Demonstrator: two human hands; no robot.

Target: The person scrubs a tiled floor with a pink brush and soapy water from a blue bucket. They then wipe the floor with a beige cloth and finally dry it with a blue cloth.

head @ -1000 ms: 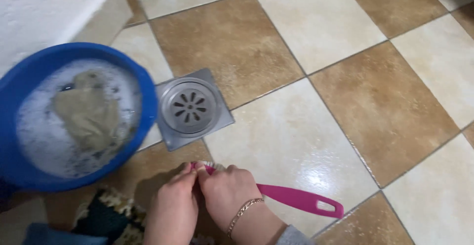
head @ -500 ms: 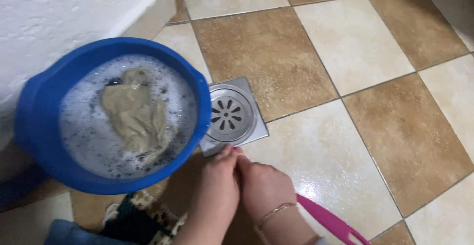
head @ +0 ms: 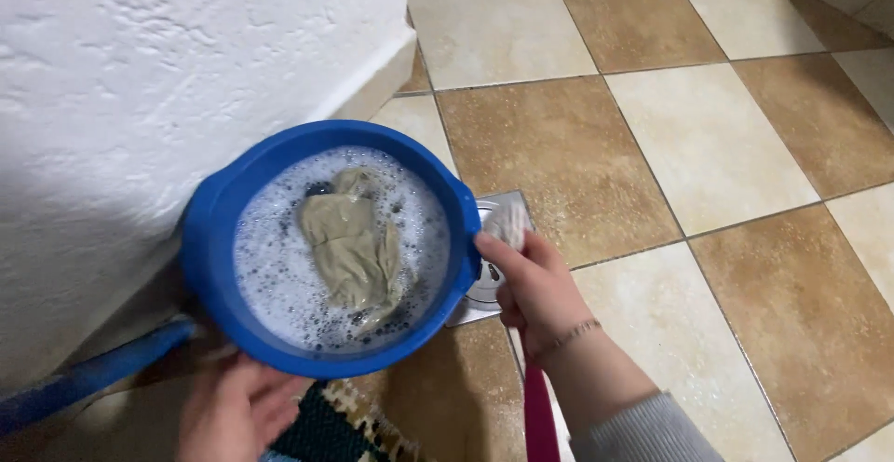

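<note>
A white rough wall (head: 140,80) fills the far left, its foot running down toward the near left. At its foot, near left, lies a blue bar (head: 88,378), perhaps a handle, slanting along the floor.

The left hand (head: 233,411) is at the near edge, left of centre, under the near rim of the basin (head: 209,238). Its fingers are spread and curled up against the basin's underside, so it looks to be holding the basin from below; how firm the grasp is I cannot tell. The basin is blue and round, set in the middle left, tilted a little. It holds foamy water (head: 270,266), and a beige cloth (head: 354,248) lies crumpled in the middle of the suds.

Below the basin, at the near edge, a dark patterned fabric (head: 326,429) shows.

The right hand (head: 531,285) is just right of the basin, touching its right rim. It is closed round a brush (head: 540,420): white bristles (head: 509,223) stick out past the fingers on the far side, and the pink handle runs down past the wrist to the near edge. A thin bracelet (head: 570,334) circles the wrist, above a grey sleeve (head: 643,434).

Under the hand and the basin's rim sits a metal drain (head: 489,285), mostly hidden. Tan and cream tiles (head: 726,145) cover the floor to the right, wet and glossy near the drain.
</note>
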